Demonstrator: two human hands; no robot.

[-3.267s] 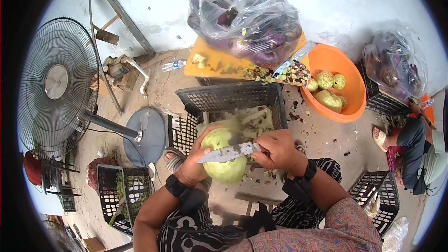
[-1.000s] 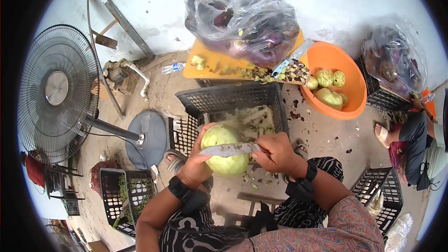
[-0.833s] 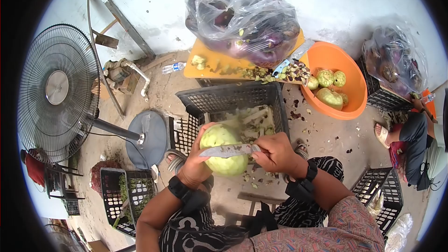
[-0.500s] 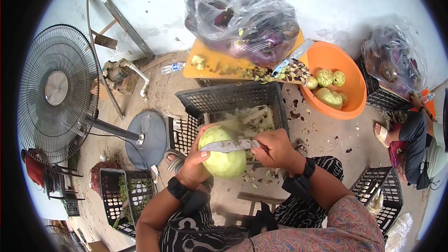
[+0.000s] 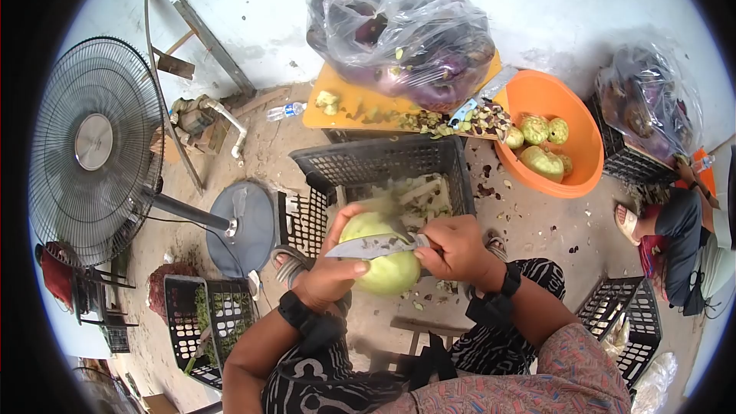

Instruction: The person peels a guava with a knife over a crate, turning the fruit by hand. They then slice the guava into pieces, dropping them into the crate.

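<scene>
My left hand point(image 5: 328, 280) is wrapped round the left side of a pale green, peeled round vegetable point(image 5: 391, 272). My right hand point(image 5: 462, 248) grips the handle end of a knife point(image 5: 368, 246), whose broad blade lies across the vegetable with dark bits of peel on it. The blade's tip reaches toward my left hand's thumb. Both hands are over a black crate point(image 5: 383, 157) holding peelings. Beyond it, purple vegetables in a clear plastic bag point(image 5: 406, 38) rest on a yellow board point(image 5: 322, 111) with scraps and another knife.
An orange basin point(image 5: 586, 142) with several peeled vegetables stands at the right of the board. A fan point(image 5: 93, 142) is at the left. Crates stand at lower left point(image 5: 184, 322) and lower right point(image 5: 640, 307). Another person point(image 5: 678, 222) sits at the far right.
The vegetable has turned and moved slightly right in my left hand. The blade now carries more dark bits, and my left thumb has shifted right.
</scene>
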